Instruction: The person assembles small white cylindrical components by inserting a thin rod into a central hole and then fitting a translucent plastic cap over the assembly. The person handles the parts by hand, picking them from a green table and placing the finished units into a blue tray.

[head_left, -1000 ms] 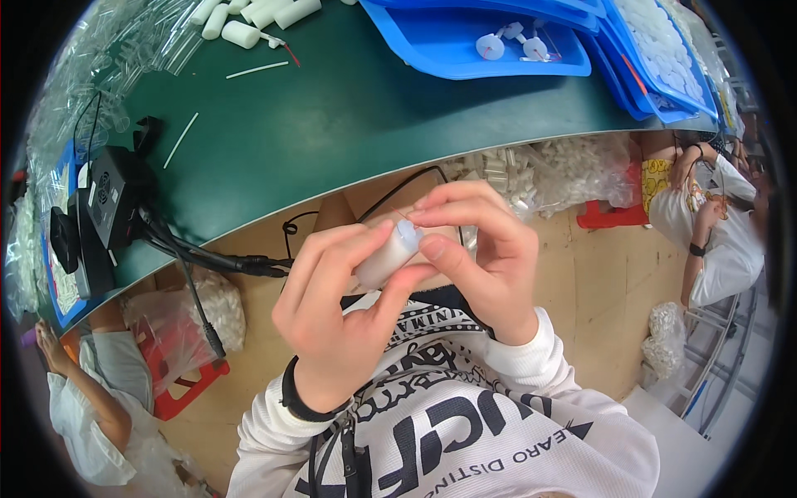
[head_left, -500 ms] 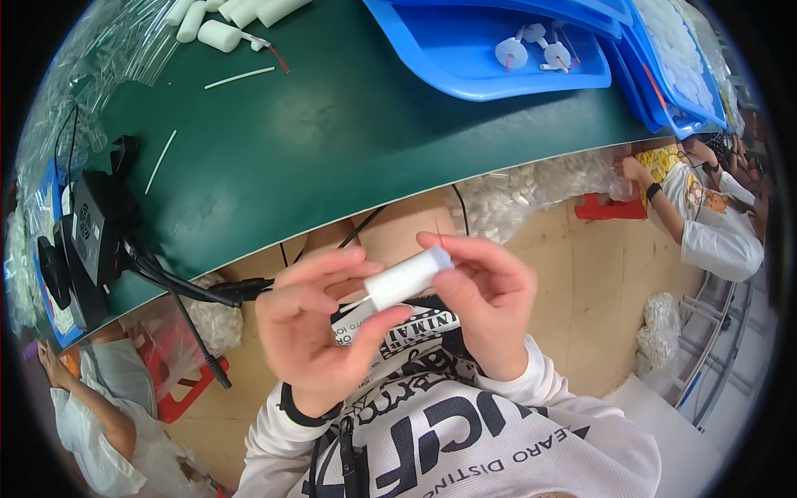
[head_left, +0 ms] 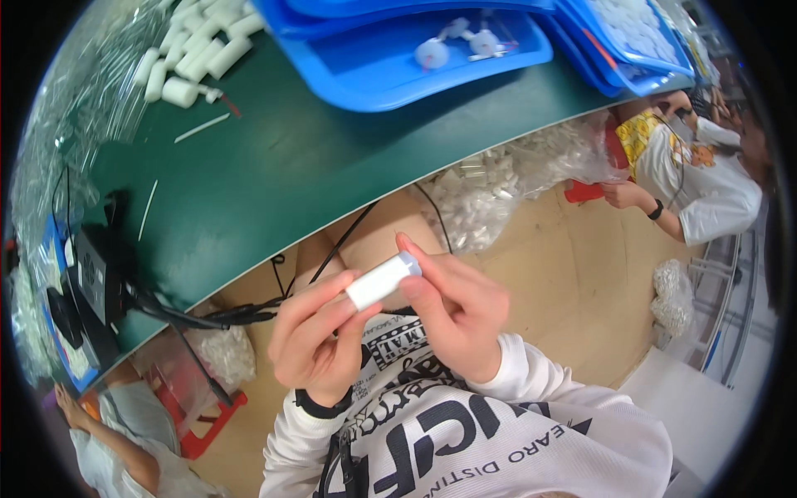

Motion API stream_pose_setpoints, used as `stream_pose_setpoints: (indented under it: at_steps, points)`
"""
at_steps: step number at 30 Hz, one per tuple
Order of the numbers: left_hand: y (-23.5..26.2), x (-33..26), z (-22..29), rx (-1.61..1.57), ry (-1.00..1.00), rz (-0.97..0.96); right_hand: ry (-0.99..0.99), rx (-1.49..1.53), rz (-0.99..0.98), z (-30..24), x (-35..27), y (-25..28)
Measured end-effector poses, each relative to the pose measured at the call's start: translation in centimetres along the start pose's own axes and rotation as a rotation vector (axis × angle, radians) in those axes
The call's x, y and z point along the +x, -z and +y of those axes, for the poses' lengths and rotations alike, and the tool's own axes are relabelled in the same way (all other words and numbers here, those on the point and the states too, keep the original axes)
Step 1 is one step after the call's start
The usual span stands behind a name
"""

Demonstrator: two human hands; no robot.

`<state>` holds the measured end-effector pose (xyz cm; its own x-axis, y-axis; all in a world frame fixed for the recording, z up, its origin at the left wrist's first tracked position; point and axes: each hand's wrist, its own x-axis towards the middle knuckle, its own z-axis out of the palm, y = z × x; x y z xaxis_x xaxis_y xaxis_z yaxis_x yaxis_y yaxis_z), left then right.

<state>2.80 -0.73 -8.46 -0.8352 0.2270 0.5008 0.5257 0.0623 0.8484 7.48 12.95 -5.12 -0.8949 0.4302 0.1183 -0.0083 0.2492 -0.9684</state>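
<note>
Between my two hands, just off the table's near edge, is a white cylinder [head_left: 375, 286] with a translucent, bluish cap on its right end. It slants up to the right. My left hand [head_left: 320, 336] grips its left end with thumb and fingertips. At the capped end, my right hand [head_left: 452, 307] pinches with thumb and forefinger. On the green table [head_left: 249, 183] lie two thin white sticks, a near one [head_left: 148, 209] and a farther one [head_left: 202, 128]. Beyond them is a heap of white cylinders [head_left: 199, 54], one with a small white part and red wire beside it.
A blue tray [head_left: 374, 95] holds several round white parts with red wires. More blue trays [head_left: 589, 70] stand right of it. At left are a black boxy device [head_left: 101, 274] and cables. Co-workers sit at right [head_left: 689, 183] and lower left [head_left: 133, 432]. Bagged parts [head_left: 490, 191] lie below the table.
Both hands and the cylinder have shifted slightly left. The left fingers have closed in on the cylinder's end, and the thin white stick seen there is out of sight. The view has shifted too.
</note>
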Motion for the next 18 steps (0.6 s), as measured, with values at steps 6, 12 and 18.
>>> stream_pose_setpoints:
  at_steps: [6, 12, 18]
  points:
    - [-2.4, 2.0, 1.4, -0.035, 0.097, -0.509, -0.412, 0.412, 0.11, 6.8, 2.4, 7.6]
    - [2.0, 6.1, 6.0, 0.075, 0.092, -0.797, -0.394, -0.694, 0.085, 28.0, 9.1, 14.3]
    - [6.8, 12.2, 13.8, 0.659, 0.151, -0.738, -0.407, -0.919, -0.02, 34.6, 12.2, 10.4]
